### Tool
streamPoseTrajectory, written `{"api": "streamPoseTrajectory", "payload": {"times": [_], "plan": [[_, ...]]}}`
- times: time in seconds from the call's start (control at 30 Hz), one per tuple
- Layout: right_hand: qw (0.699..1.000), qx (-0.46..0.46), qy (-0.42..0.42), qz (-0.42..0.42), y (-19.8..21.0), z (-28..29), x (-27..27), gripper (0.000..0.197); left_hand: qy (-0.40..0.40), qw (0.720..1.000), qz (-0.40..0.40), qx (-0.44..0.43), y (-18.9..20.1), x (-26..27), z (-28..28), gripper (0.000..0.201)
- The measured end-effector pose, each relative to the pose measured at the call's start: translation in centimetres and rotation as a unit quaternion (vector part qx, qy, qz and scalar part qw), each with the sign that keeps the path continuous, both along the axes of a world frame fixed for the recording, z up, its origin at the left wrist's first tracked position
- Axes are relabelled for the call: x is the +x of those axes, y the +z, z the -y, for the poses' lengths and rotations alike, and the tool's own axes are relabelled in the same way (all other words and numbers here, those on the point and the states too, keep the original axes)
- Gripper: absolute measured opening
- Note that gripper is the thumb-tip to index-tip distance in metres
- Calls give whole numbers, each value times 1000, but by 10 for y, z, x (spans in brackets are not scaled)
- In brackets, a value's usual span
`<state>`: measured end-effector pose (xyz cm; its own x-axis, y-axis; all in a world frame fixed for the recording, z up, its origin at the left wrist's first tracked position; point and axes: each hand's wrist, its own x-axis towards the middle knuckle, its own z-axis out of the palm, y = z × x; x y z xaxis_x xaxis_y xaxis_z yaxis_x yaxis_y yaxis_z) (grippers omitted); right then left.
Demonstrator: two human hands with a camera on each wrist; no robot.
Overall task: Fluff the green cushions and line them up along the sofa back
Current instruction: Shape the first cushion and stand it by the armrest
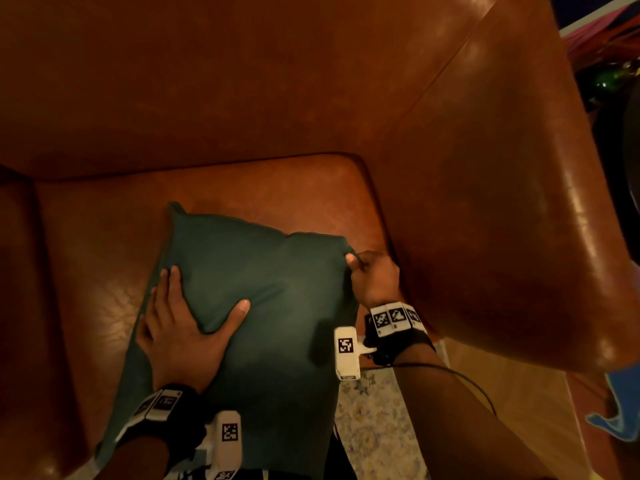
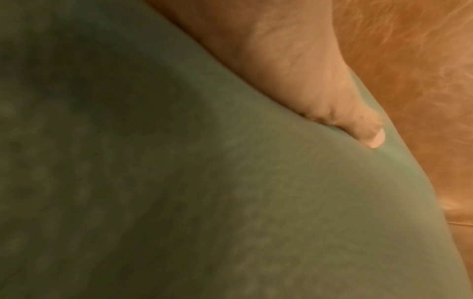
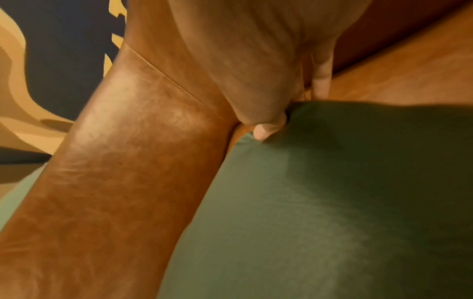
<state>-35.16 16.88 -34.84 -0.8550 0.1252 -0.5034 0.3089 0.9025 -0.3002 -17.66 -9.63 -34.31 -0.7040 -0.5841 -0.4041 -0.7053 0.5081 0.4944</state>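
Note:
One dark green cushion (image 1: 263,289) lies flat on the brown leather sofa seat (image 1: 86,271), close to the right armrest. My left hand (image 1: 183,327) lies spread on the cushion's left side, palm down, fingers straight, thumb (image 2: 368,129) pressing into the fabric (image 2: 230,202). My right hand (image 1: 372,278) pinches the cushion's far right corner (image 3: 258,139) between thumb and curled fingers, next to the armrest. The sofa back (image 1: 207,81) rises beyond the cushion, with bare seat between them. No other green cushion is in view.
The tall leather armrest (image 1: 502,202) stands just right of my right hand. A patterned rug (image 1: 374,427) shows below the seat's front edge. A blue cloth (image 1: 620,410) lies at the far right.

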Motion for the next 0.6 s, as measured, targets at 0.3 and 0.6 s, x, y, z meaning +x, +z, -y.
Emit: {"api": "streamPoseTrajectory", "payload": {"times": [0.3, 0.6], "plan": [[899, -276, -335, -50, 3, 10, 17, 26, 1, 1000, -7, 9, -1, 4, 4, 124], [963, -201, -176, 16, 7, -5, -1, 39, -1, 1000, -8, -1, -4, 4, 4, 124]]}}
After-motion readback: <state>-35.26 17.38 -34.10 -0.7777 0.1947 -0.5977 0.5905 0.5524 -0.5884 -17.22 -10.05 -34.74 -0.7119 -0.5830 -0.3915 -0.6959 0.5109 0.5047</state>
